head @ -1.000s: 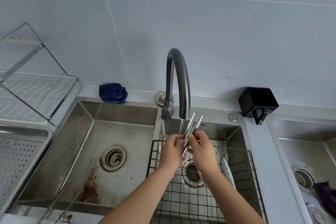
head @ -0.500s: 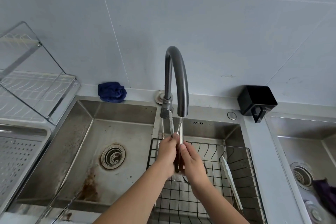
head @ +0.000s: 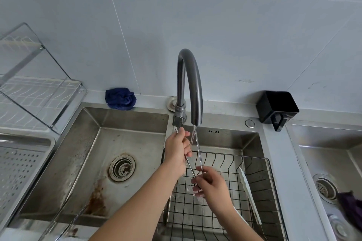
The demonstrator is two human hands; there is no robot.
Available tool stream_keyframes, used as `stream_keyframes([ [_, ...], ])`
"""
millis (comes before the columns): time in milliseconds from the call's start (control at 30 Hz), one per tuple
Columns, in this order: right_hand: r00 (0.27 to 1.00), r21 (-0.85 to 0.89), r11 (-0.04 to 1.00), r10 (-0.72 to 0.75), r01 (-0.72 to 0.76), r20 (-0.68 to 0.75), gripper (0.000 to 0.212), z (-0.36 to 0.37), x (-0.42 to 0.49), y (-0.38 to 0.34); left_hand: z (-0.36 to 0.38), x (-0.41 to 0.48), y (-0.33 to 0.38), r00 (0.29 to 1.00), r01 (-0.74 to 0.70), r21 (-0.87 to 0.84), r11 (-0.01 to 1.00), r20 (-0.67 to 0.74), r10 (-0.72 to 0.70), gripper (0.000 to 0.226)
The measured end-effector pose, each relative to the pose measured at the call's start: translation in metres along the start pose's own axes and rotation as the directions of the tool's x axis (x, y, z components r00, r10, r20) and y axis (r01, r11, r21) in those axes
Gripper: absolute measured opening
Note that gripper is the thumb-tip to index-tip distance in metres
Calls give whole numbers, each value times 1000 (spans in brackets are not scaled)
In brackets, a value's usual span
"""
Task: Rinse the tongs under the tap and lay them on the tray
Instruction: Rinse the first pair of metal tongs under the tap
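Observation:
Thin metal tongs (head: 199,153) are held spread in a V under the dark curved tap (head: 193,84), with water running onto one arm. My left hand (head: 177,147) grips the upper end of the left arm, close below the tap's base. My right hand (head: 210,183) pinches the joined lower end over the black wire basket (head: 258,164) in the right basin. The perforated metal tray (head: 17,170) lies at the far left.
A white utensil (head: 248,190) lies in the wire basket. The left basin (head: 109,160) has a drain and rust stains. A blue cloth (head: 120,98) and a black holder (head: 277,107) sit on the back ledge. A dish rack (head: 37,92) stands left; another sink (head: 329,162) is right.
The tongs went from held together upright near the spout to spread open. My right hand slid down to the lower end; my left hand rose toward the tap base.

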State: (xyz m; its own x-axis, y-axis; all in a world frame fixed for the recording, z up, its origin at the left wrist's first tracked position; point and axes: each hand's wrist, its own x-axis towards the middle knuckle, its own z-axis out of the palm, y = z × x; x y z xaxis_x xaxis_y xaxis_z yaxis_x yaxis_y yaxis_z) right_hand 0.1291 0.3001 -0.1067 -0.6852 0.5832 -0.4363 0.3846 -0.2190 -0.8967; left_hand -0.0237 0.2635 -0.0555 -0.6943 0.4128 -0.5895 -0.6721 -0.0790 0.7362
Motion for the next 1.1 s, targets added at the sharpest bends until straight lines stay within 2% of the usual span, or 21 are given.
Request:
stream_keyframes([
  [67,999,-31,1000,-3,4,41,11,0,11,-9,-5,1,3,999,46,-99,994,11,-45,37],
  [133,997,-98,995,-24,31,72,25,4,25,-24,-10,2,6,998,67,-219,973,17,-65,40],
  [267,986,-312,939,-115,146,117,30,14,53,-52,-26,4,17,998,64,-400,914,13,-64,37],
  [367,971,-434,872,-164,225,173,33,21,68,-71,-45,3,27,999,40,-441,897,26,-31,26],
  [500,943,-463,833,-192,302,270,33,33,79,-95,-65,1,37,999,4,-479,878,49,22,33],
  [600,908,-510,783,-160,355,386,40,43,82,-104,-72,1,41,996,-2,-466,885,75,42,27],
  [667,900,-402,879,-65,256,432,45,46,82,-104,-72,1,40,995,-4,-440,898,86,46,27],
  [733,876,-174,981,5,91,483,44,44,79,-101,-71,2,39,994,-13,-440,898,95,61,22],
  [800,868,-7,999,45,-48,494,44,36,76,-97,-68,4,39,990,-13,-478,878,117,78,20],
  [867,874,83,988,77,-133,481,40,25,73,-92,-66,5,38,980,5,-522,853,172,99,24],
  [967,882,193,965,68,-176,467,32,13,68,-85,-53,4,35,971,24,-513,858,216,102,36],
  [1100,888,251,960,-6,-124,461,28,4,62,-82,-26,3,32,992,15,-452,892,115,41,53],
])
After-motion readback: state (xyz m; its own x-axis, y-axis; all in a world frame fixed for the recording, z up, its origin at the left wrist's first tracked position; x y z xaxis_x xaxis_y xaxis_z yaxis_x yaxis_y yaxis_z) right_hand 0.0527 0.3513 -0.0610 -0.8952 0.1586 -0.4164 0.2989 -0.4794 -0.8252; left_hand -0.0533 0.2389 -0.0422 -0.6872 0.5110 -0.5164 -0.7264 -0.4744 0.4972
